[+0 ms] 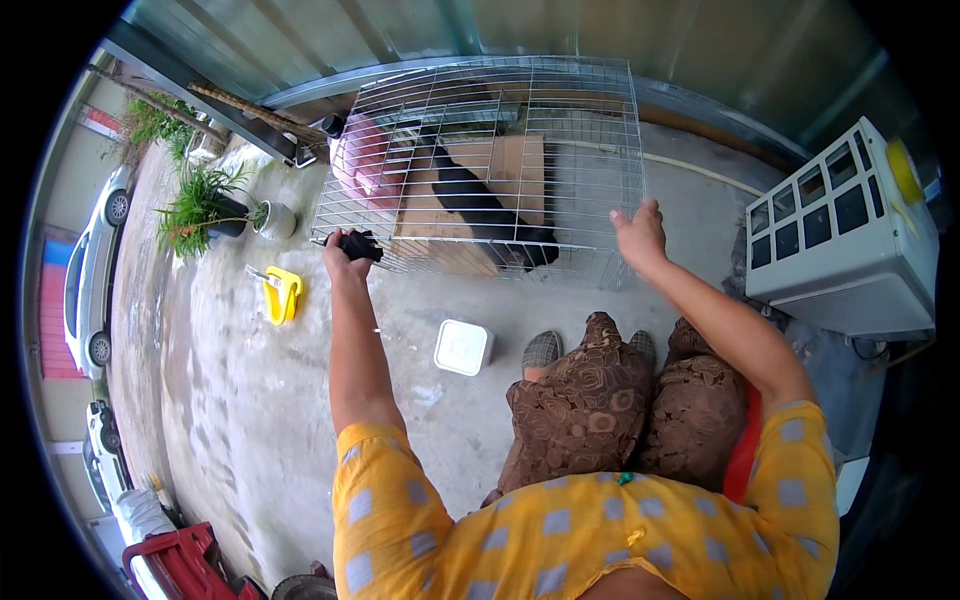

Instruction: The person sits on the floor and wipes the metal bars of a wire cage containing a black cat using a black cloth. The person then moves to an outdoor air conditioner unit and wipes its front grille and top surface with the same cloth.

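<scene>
A metal wire cage (592, 165) stands on the concrete in front of me. My right hand (641, 236) grips its near right corner, the thumb against the wires. At the near left corner, my left hand (346, 253) is closed around a crumpled black bundle (361, 245), perhaps cloth or plastic, against the wires; whether it also grips the cage is hard to tell. Through the bars I see a black animal (472, 191), its head low towards the near side. Beneath it lies a cardboard sheet (525, 161). A pink bundle (367, 165) shows through the cage's left end.
A lidded white square tub (463, 347) sits near my feet. To the left are a yellow plastic tool (283, 295) and potted plants (202, 210). A white outdoor air-conditioner unit (840, 225) stands right, and a corrugated metal wall (495, 30) runs behind the cage.
</scene>
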`<control>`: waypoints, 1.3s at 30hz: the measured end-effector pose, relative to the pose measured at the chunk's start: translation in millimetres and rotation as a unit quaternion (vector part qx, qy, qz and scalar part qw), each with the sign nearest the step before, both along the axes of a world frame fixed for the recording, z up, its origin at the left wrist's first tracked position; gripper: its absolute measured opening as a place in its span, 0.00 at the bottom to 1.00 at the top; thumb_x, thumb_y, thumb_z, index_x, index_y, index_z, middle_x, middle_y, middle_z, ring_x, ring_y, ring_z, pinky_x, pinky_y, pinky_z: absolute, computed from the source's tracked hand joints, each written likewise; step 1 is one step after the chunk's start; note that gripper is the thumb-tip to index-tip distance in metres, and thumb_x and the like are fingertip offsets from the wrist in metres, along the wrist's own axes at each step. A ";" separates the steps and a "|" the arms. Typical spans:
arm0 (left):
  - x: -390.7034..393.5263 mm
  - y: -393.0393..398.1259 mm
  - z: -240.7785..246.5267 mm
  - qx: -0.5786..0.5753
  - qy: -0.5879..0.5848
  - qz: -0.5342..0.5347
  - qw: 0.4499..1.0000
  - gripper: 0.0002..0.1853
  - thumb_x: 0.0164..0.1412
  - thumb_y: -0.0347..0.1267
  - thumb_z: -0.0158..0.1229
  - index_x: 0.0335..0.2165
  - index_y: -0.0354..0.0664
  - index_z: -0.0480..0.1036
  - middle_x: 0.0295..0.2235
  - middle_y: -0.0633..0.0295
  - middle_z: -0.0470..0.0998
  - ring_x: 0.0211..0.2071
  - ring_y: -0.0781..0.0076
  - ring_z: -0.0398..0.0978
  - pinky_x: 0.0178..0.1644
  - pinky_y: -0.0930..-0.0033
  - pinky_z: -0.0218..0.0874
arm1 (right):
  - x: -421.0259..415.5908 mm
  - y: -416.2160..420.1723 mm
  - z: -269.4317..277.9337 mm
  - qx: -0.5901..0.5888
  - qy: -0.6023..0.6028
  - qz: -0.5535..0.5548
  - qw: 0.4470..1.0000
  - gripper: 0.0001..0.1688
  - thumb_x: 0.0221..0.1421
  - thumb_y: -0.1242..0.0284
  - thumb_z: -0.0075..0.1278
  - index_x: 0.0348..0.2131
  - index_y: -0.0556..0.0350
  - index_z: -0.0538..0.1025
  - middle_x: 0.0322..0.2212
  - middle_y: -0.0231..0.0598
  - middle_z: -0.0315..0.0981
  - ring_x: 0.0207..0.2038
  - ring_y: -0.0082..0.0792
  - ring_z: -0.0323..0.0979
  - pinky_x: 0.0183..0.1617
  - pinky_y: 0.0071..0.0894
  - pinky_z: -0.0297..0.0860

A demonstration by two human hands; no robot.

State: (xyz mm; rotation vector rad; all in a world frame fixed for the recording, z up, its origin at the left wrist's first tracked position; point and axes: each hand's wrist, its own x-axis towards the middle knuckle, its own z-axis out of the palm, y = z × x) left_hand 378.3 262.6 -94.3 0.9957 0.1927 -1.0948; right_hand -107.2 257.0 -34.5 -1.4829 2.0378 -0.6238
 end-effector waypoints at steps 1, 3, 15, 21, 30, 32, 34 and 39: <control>4.9 -1.3 -1.2 0.001 -0.005 0.008 1.000 0.05 0.57 0.33 0.51 0.30 0.46 0.64 0.26 0.60 0.73 0.29 0.64 0.70 0.40 0.55 0.64 | 7.9 -0.4 0.6 0.008 -0.002 0.005 1.000 0.35 0.54 0.61 0.50 0.49 0.65 0.53 0.48 0.63 0.56 0.47 0.60 0.65 0.49 0.46 0.65; 8.7 -1.4 -4.3 0.002 -0.054 0.020 0.998 0.06 0.57 0.32 0.53 0.31 0.45 0.64 0.26 0.60 0.72 0.29 0.63 0.71 0.37 0.56 0.66 | 22.4 -2.5 0.5 0.010 -0.004 0.002 1.000 0.34 0.54 0.61 0.50 0.47 0.66 0.53 0.47 0.63 0.57 0.46 0.60 0.66 0.48 0.47 0.67; -123.9 31.3 -1.1 0.003 -0.008 -0.159 0.987 0.18 0.61 0.38 0.46 0.46 0.40 0.66 0.40 0.55 0.76 0.41 0.56 0.74 0.49 0.51 0.63 | 19.4 -12.0 -8.5 -0.010 -0.019 0.069 0.997 0.36 0.52 0.59 0.52 0.48 0.68 0.55 0.48 0.67 0.56 0.48 0.60 0.64 0.50 0.47 0.64; -158.6 22.7 7.0 -0.017 -0.087 -0.190 0.978 0.10 0.59 0.36 0.54 0.34 0.42 0.67 0.26 0.60 0.73 0.28 0.60 0.75 0.33 0.53 0.69 | 27.6 -5.7 -21.9 -0.061 -0.048 0.069 0.995 0.42 0.54 0.57 0.49 0.54 0.68 0.51 0.52 0.67 0.54 0.53 0.59 0.59 0.57 0.45 0.58; -172.0 8.0 8.1 -0.001 -0.164 -0.038 0.986 0.09 0.52 0.23 0.60 0.31 0.36 0.66 0.25 0.60 0.71 0.26 0.64 0.73 0.26 0.58 0.70 | 41.6 -7.8 -31.9 -0.091 -0.103 0.038 0.990 0.38 0.54 0.61 0.50 0.53 0.70 0.54 0.52 0.65 0.56 0.55 0.57 0.58 0.57 0.44 0.57; -161.2 9.0 0.4 0.020 -0.163 -0.030 0.986 0.14 0.51 0.23 0.60 0.35 0.36 0.63 0.29 0.57 0.72 0.26 0.61 0.74 0.26 0.57 0.69 | 47.8 -7.9 -34.2 -0.088 -0.104 0.043 0.990 0.38 0.55 0.62 0.50 0.53 0.70 0.53 0.52 0.65 0.55 0.54 0.58 0.58 0.57 0.44 0.57; -157.6 6.2 8.3 0.048 -0.167 0.000 0.985 0.18 0.51 0.25 0.61 0.39 0.36 0.62 0.31 0.55 0.72 0.27 0.59 0.74 0.26 0.54 0.68 | 61.0 -10.3 -33.4 -0.085 -0.097 0.046 0.991 0.38 0.55 0.62 0.49 0.53 0.70 0.52 0.52 0.66 0.55 0.54 0.58 0.58 0.56 0.44 0.58; -134.4 0.0 -3.1 0.035 -0.131 0.010 0.991 0.19 0.54 0.26 0.58 0.43 0.37 0.62 0.34 0.54 0.73 0.28 0.57 0.76 0.26 0.52 0.70 | 85.7 -16.8 -34.2 -0.095 -0.084 0.045 0.991 0.37 0.55 0.62 0.48 0.53 0.69 0.51 0.49 0.67 0.56 0.52 0.59 0.59 0.54 0.46 0.60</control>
